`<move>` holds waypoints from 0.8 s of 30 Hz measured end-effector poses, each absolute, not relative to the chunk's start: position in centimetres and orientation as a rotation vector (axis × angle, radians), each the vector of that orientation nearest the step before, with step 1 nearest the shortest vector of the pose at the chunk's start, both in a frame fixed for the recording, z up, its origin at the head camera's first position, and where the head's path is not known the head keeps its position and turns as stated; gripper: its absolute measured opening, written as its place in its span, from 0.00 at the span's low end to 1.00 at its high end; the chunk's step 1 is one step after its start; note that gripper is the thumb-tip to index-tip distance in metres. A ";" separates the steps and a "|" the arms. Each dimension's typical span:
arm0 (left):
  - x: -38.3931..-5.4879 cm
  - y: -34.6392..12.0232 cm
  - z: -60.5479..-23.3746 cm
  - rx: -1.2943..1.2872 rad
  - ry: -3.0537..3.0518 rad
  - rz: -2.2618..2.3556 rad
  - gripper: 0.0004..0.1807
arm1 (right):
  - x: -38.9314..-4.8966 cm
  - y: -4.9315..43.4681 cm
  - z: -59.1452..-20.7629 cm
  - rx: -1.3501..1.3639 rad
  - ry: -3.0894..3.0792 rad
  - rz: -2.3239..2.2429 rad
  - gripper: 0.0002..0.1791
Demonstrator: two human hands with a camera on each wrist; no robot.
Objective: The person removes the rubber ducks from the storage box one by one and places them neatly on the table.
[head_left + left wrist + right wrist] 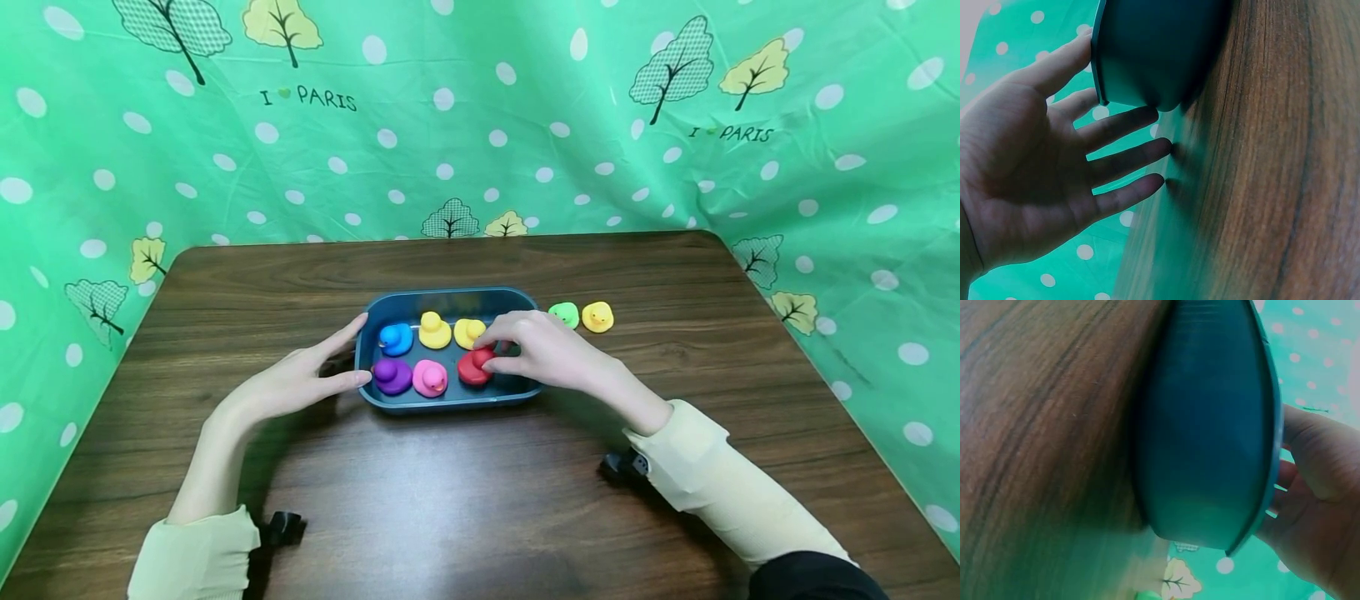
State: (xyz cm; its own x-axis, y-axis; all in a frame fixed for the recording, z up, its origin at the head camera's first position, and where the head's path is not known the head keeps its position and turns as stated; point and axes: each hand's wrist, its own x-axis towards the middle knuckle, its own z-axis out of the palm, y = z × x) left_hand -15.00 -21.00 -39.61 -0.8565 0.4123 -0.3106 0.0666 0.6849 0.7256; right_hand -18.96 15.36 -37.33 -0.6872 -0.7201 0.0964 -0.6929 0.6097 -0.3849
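Observation:
A dark blue tray (450,407) on the table holds several small rubber ducks. Near its right end, my right hand (543,350) reaches over the rim and pinches a red rubber duck (472,368) between thumb and fingers. Beside that duck lie a yellow duck (468,332) and a pink duck (430,379). Another yellow duck (434,331), a blue duck (396,339) and a purple duck (392,377) fill the left part. My left hand (300,379) rests its thumb and fingertips at the left end, fingers spread. In the right wrist view, the tray wall (1210,437) hides the right fingertips.
A green duck (564,314) and a yellow duck (597,317) sit on the brown wooden table (420,500), just right of the tray, behind my right hand. A green dotted cloth (465,125) hangs around the table's back and sides.

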 end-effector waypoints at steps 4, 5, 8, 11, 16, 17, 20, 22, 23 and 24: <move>-15.0 -20.9 -39.4 0.375 2.446 1.027 0.47 | -18.9 15.8 -36.8 -1.214 2.762 -0.685 0.15; -14.9 -20.9 -39.4 0.376 2.448 1.029 0.47 | -18.9 15.9 -36.7 -1.215 2.764 -0.700 0.15; -14.8 -20.9 -39.3 0.377 2.445 1.040 0.47 | -18.8 16.2 -36.4 -1.209 2.774 -0.736 0.16; -14.7 -20.9 -39.2 0.373 2.437 1.055 0.48 | -18.7 16.4 -36.0 -1.186 2.789 -0.763 0.16; -14.7 -20.9 -39.5 0.362 2.443 1.055 0.48 | -18.6 16.9 -35.4 -1.144 2.814 -0.807 0.18; -14.7 -20.9 -39.6 0.361 2.445 1.053 0.48 | -18.5 17.1 -35.2 -1.141 2.822 -0.815 0.18; -14.8 -20.9 -39.8 0.354 2.447 1.046 0.47 | -18.5 17.8 -34.8 -1.142 2.851 -0.833 0.17; -14.8 -20.9 -39.9 0.353 2.444 1.049 0.47 | -18.5 18.3 -34.6 -1.144 2.877 -0.839 0.17; -14.8 -20.9 -39.9 0.355 2.443 1.050 0.47 | -18.5 18.6 -34.4 -1.147 2.893 -0.841 0.17; -14.8 -20.9 -39.9 0.357 2.441 1.051 0.47 | -18.5 18.8 -34.3 -1.147 2.910 -0.840 0.16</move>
